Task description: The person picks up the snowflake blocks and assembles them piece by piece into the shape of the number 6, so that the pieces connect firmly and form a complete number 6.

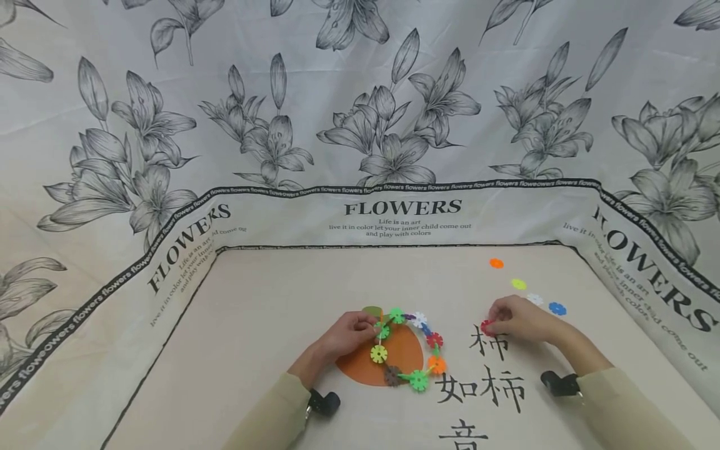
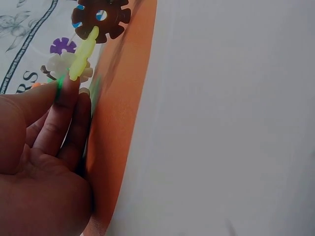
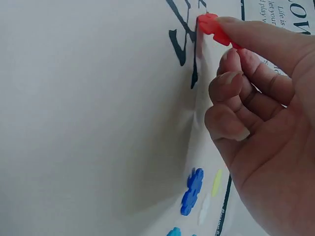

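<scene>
Draped white cloth [image 1: 304,81] with black line-drawn lilies behind a cream, matte-looking tabletop [image 1: 281,281], printed with a flat orange round [image 1: 357,362] and black brush-style characters [image 1: 502,389]. Partly over the orange round, a loop of thin, notched plastic discs [image 1: 419,380] in mixed bright colours, slotted together at angles. At its left side, a green disc [image 1: 382,330] pinched by the left hand [image 1: 350,333]. Pinched by the right hand [image 1: 520,320], well apart from the loop: a loose, scallop-edged red disc [image 1: 487,327]. Lying flat nearby: single orange disc [image 1: 496,263], yellow disc [image 1: 518,284], white disc [image 1: 535,299], blue disc [image 1: 557,309]. Apparent step: fetching another piece while steadying the loop. Probably called for next: bringing red across, lining up slot with slot, pressing squarely. Loop closed or open: cannot tell.
</scene>
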A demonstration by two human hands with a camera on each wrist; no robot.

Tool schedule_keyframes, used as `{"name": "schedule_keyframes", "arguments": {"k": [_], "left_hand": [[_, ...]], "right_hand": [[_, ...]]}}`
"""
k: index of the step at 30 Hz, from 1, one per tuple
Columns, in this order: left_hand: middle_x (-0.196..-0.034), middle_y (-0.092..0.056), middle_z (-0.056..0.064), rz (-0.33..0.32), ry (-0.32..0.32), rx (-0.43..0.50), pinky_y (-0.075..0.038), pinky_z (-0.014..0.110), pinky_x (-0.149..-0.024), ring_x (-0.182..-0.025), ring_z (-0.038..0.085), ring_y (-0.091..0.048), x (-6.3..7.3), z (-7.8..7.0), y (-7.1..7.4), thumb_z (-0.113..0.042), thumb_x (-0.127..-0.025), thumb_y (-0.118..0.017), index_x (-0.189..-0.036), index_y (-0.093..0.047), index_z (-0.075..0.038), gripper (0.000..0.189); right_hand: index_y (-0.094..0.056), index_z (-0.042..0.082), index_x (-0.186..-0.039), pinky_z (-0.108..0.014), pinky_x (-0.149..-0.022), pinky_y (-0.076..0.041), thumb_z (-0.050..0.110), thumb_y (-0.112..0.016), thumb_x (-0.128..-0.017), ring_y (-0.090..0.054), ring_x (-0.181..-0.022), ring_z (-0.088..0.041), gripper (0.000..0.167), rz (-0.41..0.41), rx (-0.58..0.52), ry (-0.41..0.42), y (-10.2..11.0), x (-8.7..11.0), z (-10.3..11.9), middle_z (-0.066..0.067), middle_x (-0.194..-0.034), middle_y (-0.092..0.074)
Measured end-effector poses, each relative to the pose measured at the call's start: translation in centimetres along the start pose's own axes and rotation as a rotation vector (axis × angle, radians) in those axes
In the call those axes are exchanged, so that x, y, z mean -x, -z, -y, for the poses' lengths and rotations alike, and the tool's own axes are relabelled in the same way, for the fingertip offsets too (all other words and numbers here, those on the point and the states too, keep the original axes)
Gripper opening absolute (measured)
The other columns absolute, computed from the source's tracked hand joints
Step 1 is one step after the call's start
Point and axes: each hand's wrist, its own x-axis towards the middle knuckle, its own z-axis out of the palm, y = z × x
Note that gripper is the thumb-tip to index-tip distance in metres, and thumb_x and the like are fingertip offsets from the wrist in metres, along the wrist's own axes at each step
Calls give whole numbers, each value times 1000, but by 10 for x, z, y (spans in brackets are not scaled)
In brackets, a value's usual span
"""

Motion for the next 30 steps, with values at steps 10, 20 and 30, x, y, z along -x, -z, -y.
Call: {"name": "schedule_keyframes", "arguments": {"k": [10,20,30], "left_hand": [[-85,-72,5,-12,17,7,-43,38,-103,-92,14,-62,0,-3,-1,-18,-103,-62,-113,-66,-1,19],[-85,-72,5,-24,32,-7,-39,44,-106,-93,15,-60,1,-4,-3,-17,-103,-62,-113,-66,-2,18],[-84,-71,3,-13,35,-10,-43,38,-100,-91,14,-60,1,-3,0,-16,-103,-62,-112,-67,-2,18]], "right_hand": [[-69,7,-97,-27,-63,-52,20,-75,-94,-61,-75,-23,15,-100,-131,75,0,-20,49,-11,-89,-67],[-71,8,-102,-29,-61,-50,19,-72,-97,-61,-80,-45,12,-7,-277,212,-27,-51,102,-15,-92,-70],[-73,3,-109,-35,-63,-52,16,-71,-97,-63,-78,-42,18,-2,-344,273,-49,-76,127,-21,-94,-74]]}}
